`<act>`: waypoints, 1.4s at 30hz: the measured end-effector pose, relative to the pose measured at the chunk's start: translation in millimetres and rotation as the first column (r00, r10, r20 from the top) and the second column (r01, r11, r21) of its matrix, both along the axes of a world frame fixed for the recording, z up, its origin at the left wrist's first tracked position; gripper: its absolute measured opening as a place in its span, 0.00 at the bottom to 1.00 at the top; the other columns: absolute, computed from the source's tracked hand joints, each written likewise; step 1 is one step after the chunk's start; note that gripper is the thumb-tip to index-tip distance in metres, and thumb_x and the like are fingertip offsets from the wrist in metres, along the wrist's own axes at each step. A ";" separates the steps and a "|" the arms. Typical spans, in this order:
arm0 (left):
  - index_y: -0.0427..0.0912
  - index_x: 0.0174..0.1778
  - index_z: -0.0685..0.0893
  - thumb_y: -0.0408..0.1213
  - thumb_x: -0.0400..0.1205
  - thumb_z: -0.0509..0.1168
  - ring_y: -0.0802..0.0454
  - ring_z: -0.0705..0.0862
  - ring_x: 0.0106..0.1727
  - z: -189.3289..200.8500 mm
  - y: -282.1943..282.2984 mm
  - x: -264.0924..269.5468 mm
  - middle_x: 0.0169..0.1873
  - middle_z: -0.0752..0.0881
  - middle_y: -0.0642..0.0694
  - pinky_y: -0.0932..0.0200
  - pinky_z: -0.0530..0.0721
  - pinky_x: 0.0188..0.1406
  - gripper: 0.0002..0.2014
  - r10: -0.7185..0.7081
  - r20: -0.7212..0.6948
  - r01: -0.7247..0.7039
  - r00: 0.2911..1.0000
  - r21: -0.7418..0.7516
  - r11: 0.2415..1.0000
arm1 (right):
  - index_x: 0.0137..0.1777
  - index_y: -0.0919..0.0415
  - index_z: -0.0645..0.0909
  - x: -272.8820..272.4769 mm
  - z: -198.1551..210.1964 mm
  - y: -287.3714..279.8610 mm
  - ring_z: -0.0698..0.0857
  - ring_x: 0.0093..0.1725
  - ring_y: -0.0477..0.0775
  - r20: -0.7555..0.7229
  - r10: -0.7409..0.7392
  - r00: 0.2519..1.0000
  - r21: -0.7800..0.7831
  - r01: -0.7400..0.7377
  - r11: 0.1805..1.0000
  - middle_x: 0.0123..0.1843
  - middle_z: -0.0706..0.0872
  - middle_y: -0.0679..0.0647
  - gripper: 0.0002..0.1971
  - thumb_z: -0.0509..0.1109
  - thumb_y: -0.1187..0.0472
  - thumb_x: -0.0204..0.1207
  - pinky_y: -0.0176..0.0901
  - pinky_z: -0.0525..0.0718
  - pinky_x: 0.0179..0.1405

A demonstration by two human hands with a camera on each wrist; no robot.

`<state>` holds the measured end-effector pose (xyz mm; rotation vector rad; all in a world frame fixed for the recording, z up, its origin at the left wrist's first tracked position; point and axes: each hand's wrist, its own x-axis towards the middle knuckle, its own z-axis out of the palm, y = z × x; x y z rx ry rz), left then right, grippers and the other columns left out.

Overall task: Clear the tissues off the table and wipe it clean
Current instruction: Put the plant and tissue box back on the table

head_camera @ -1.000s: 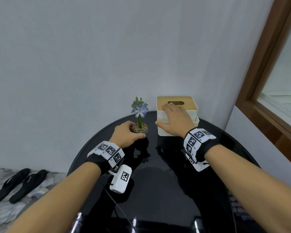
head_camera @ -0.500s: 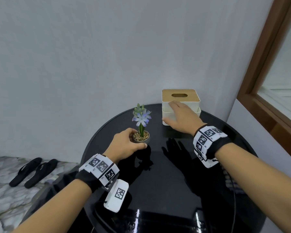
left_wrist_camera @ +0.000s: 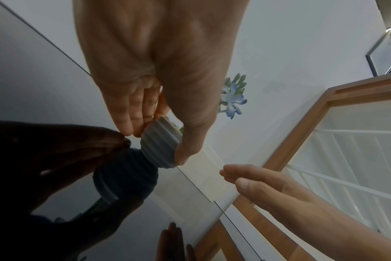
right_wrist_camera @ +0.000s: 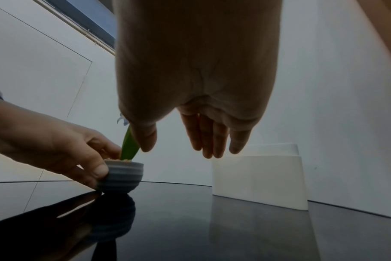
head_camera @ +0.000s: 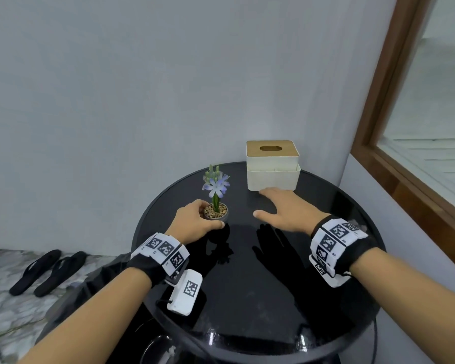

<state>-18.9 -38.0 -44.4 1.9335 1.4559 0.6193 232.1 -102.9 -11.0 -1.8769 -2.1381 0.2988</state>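
The round black bench [head_camera: 247, 298] stands in a corner, its far rim near the grey wall [head_camera: 116, 101] and its right rim beside a lower wall under a wood-framed window [head_camera: 418, 153]; its glossy middle and near part lie bare between the two forearms. On the floor at left lies a pair of black sandals [head_camera: 47, 271]. The near rim is cut off by the lower edge of the head view, and something dark below it is too dim to make out. No loose tissue shows; the white tissue box [head_camera: 273, 172] with its wooden slotted lid sits at the far edge. The right hand [head_camera: 286, 208], fingers straight and relaxed, hovers just in front of the box. The left hand [head_camera: 195, 222] grips the small ribbed grey flower pot [head_camera: 216, 212] left of the box, thumb and fingers curled round it.
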 end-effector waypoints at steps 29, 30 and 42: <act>0.39 0.79 0.66 0.54 0.67 0.80 0.48 0.78 0.72 6.8 -21.0 -5.3 0.74 0.77 0.43 0.54 0.76 0.68 0.49 0.059 -0.036 -0.060 0.998 -0.030 0.998 | 0.82 0.57 0.61 5.0 4.5 -22.8 0.67 0.79 0.55 -0.001 -0.059 0.998 -0.058 0.059 0.997 0.81 0.68 0.53 0.38 0.62 0.37 0.78 0.51 0.68 0.76; 0.40 0.79 0.66 0.54 0.67 0.80 0.48 0.78 0.72 6.9 -20.0 -5.0 0.74 0.77 0.43 0.54 0.76 0.69 0.48 0.059 -0.030 -0.060 0.998 -0.031 0.998 | 0.82 0.57 0.62 5.4 5.4 -23.5 0.68 0.79 0.55 0.000 -0.060 0.998 -0.058 0.060 0.997 0.81 0.69 0.54 0.38 0.62 0.37 0.78 0.51 0.68 0.76; 0.41 0.78 0.69 0.51 0.68 0.80 0.52 0.80 0.69 9.2 -4.6 -11.3 0.71 0.80 0.46 0.64 0.73 0.63 0.45 0.010 -0.016 -0.011 1.000 -0.041 0.999 | 0.78 0.58 0.67 5.5 14.8 -24.9 0.73 0.75 0.56 -0.031 -0.060 0.998 -0.035 0.058 0.998 0.78 0.73 0.55 0.33 0.64 0.41 0.78 0.50 0.72 0.72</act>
